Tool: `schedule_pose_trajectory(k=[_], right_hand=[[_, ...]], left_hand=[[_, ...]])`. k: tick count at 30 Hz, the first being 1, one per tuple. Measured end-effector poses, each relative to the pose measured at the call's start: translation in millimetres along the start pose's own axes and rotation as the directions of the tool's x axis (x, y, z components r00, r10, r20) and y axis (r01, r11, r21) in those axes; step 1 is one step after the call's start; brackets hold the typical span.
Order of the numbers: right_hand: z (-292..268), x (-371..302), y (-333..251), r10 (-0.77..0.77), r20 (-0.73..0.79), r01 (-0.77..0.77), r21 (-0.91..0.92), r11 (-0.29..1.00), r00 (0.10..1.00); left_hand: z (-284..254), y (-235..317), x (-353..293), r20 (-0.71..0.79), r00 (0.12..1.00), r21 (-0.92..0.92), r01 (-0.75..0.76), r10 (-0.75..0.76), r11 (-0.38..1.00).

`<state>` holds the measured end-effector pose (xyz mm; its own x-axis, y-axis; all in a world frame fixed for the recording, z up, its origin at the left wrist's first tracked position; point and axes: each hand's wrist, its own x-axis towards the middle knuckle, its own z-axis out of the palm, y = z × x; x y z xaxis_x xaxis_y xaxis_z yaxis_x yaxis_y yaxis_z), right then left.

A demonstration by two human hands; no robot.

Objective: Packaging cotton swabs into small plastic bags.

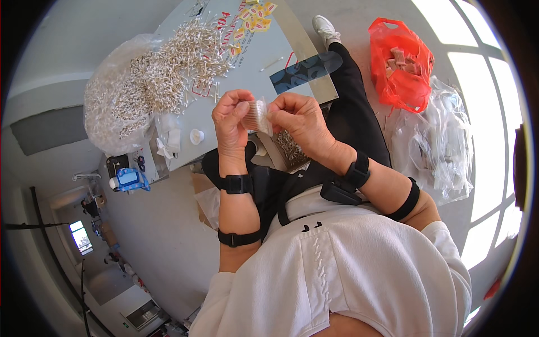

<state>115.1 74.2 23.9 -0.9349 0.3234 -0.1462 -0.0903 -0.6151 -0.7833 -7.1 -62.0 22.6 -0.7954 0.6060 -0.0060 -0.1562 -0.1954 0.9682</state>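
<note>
"What is being held?"
"A clear packet of cotton swabs [256,117] is held up near the desk's [247,84] near edge. Its left side is pinched by the fingers of the left hand [231,121], its right edge by those of the right hand [306,121]."
"How much is done?"
"The packet appears to be filled; whether it is sealed cannot be told. Much seems left: at 10 o'clock from the packet, a large heap of loose swabs [185,62] is spread out, unpacked."
"Where is there room?"
"Some bare desk is offered at 12 o'clock, between the heap and a dark translucent sheet [297,73] at 1 o'clock. Room is limited by a black-clad leg [359,98] at 3 o'clock and a small white cup [196,136] near 8 o'clock."
</note>
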Motion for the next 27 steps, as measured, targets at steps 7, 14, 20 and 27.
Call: schedule_pose_trajectory(k=[7,14,20,27], right_hand=[[-2,3,5,0.026,-0.018,-0.025,0.076,0.997,0.999],[-7,6,14,0.076,-0.042,-0.064,0.230,0.971,0.996],[-7,5,14,0.160,-0.017,-0.142,0.372,0.917,0.987],[-11,6,14,0.217,-0.050,-0.192,0.305,0.933,0.975]], left_hand=[[4,-2,-3,-0.279,0.959,0.061,0.067,-0.047,0.996],[15,4,-5,-0.246,0.951,-0.033,0.187,-0.189,0.982],[12,0,-2,-0.261,0.939,-0.188,0.178,-0.224,0.966],[14,1,-3,-0.253,0.942,-0.167,0.183,-0.222,0.969]])
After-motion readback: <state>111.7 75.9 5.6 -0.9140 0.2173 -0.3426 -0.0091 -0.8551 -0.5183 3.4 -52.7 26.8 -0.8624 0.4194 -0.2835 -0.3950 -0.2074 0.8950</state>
